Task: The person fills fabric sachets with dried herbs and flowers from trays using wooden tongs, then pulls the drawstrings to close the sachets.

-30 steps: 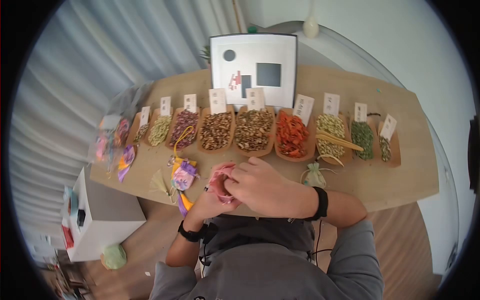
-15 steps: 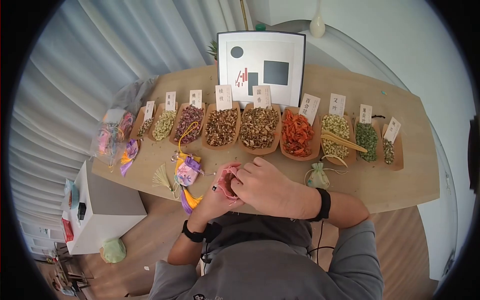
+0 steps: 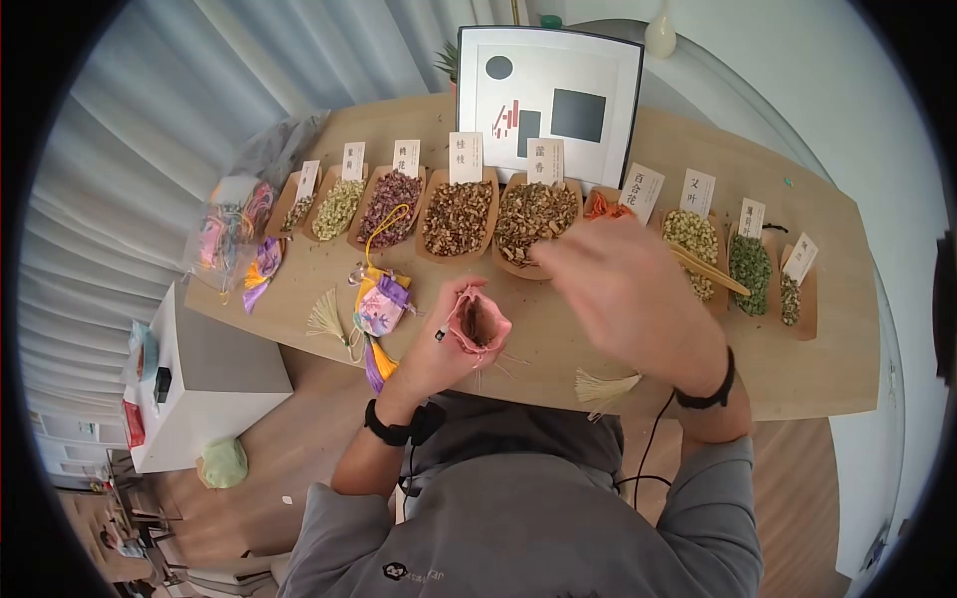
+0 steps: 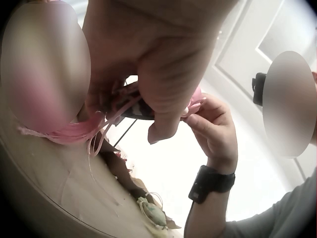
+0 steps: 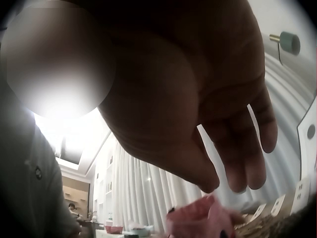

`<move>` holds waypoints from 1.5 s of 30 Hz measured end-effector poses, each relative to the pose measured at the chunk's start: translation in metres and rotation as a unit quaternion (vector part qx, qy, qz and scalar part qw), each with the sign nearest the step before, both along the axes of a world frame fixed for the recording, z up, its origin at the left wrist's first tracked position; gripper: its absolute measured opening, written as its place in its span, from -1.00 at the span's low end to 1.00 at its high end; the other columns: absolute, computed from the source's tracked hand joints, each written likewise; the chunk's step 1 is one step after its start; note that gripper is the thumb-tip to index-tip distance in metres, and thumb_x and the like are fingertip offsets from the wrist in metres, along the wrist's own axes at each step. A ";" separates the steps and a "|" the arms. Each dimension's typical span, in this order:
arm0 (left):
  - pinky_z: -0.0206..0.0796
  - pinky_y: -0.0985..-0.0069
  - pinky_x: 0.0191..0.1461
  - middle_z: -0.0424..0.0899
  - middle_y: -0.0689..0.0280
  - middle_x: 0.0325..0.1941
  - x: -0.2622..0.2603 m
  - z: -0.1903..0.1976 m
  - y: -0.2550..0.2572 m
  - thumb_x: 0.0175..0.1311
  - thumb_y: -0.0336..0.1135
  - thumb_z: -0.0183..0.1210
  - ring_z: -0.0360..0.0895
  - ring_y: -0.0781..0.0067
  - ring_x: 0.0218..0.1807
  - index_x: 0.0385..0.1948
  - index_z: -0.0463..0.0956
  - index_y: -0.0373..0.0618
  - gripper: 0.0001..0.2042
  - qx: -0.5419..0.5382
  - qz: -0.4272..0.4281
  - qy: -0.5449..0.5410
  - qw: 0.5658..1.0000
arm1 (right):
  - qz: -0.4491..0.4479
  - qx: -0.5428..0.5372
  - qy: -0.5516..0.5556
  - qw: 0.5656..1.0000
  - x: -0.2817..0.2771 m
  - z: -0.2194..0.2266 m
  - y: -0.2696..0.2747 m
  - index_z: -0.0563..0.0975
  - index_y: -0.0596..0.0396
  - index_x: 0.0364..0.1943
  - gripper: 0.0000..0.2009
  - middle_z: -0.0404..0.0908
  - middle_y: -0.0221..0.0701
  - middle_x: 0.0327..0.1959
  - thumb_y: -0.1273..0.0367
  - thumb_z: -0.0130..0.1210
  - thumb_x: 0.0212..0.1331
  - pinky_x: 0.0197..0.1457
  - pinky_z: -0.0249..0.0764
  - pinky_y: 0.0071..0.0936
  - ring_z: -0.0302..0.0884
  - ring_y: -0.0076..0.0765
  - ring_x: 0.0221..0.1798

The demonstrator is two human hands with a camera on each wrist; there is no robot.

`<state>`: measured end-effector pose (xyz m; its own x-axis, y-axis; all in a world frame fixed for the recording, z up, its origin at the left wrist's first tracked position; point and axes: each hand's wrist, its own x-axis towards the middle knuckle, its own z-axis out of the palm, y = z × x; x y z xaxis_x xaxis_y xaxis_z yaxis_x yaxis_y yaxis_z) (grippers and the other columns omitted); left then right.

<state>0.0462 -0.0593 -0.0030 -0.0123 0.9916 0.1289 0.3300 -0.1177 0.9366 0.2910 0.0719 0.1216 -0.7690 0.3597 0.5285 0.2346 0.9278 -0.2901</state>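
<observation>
My left hand (image 3: 439, 349) grips a small pink cloth pouch (image 3: 497, 321) near the table's front edge, its mouth gaping upward and dark inside. Thin pink cords (image 4: 95, 144) dangle from it in the left wrist view. To the right of the pouch, my right hand (image 3: 628, 284) is raised over the front of the trays, blurred in the head view. Its fingers (image 5: 237, 158) hang loosely apart in the right wrist view with nothing between them, above the pouch. Nearest its fingertips is a tray of brown chopped herbs (image 3: 536, 214); orange petals (image 3: 606, 207) are mostly hidden behind it.
Several labelled trays of dried herbs and flowers cross the table, with wooden tongs (image 3: 713, 269) on one. A purple-pink tasselled sachet (image 3: 381, 307) and pale tassel (image 3: 327, 317) lie left. A framed picture (image 3: 548, 105) stands behind. A green pouch (image 4: 153, 214) lies near the right arm.
My right hand has left the pouch's mouth and moved right and forward toward the trays. My left hand still holds the pouch, its mouth now uncovered. The head view has shifted.
</observation>
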 end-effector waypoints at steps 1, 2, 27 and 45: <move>0.53 0.53 0.20 0.62 0.31 0.01 0.000 0.001 0.000 0.27 -0.58 0.53 0.63 0.53 0.06 0.48 0.22 -0.17 -0.21 0.001 0.002 -0.002 1.000 | 0.002 0.001 -0.002 1.000 0.005 0.004 0.005 0.69 0.14 -0.04 -0.77 0.67 -0.26 -0.23 0.47 0.27 0.22 0.01 0.50 -0.07 0.65 0.01 -0.11; 0.53 0.53 0.20 0.62 0.31 0.02 0.000 0.004 0.001 0.28 -0.58 0.52 0.62 0.53 0.06 0.48 0.23 -0.18 -0.22 0.011 0.009 0.017 1.000 | -0.060 0.020 -0.008 0.998 0.009 0.007 0.009 0.68 0.16 -0.05 -0.78 0.68 -0.24 -0.21 0.50 0.26 0.22 0.00 0.51 -0.03 0.66 0.05 -0.10; 0.59 0.42 0.20 0.69 0.22 0.06 -0.012 0.008 0.001 0.19 -0.40 0.62 0.73 0.35 0.07 0.42 0.27 -0.24 -0.19 -0.001 0.010 0.204 0.979 | -0.040 0.046 -0.214 0.975 -0.024 -0.059 -0.031 0.71 0.13 -0.28 -0.84 0.74 -0.31 -0.34 0.37 0.29 0.10 -0.08 0.50 -0.28 0.73 -0.21 -0.18; 0.65 0.20 0.15 0.71 0.03 0.14 -0.005 0.003 0.019 0.10 -0.34 0.63 0.79 -0.05 0.13 0.40 0.29 -0.12 -0.17 0.003 0.039 0.148 0.988 | -0.336 0.134 -0.210 0.908 0.090 -0.055 0.050 0.65 0.14 -0.24 -0.86 0.65 -0.21 -0.23 0.49 0.31 0.10 0.07 0.59 -0.10 0.68 -0.02 -0.02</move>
<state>0.0409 -0.0406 0.0002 -0.0492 0.9882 0.1450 0.5974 -0.0872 0.7972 0.3808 0.1221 0.0663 -0.5774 0.7239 0.3776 0.8118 0.5585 0.1704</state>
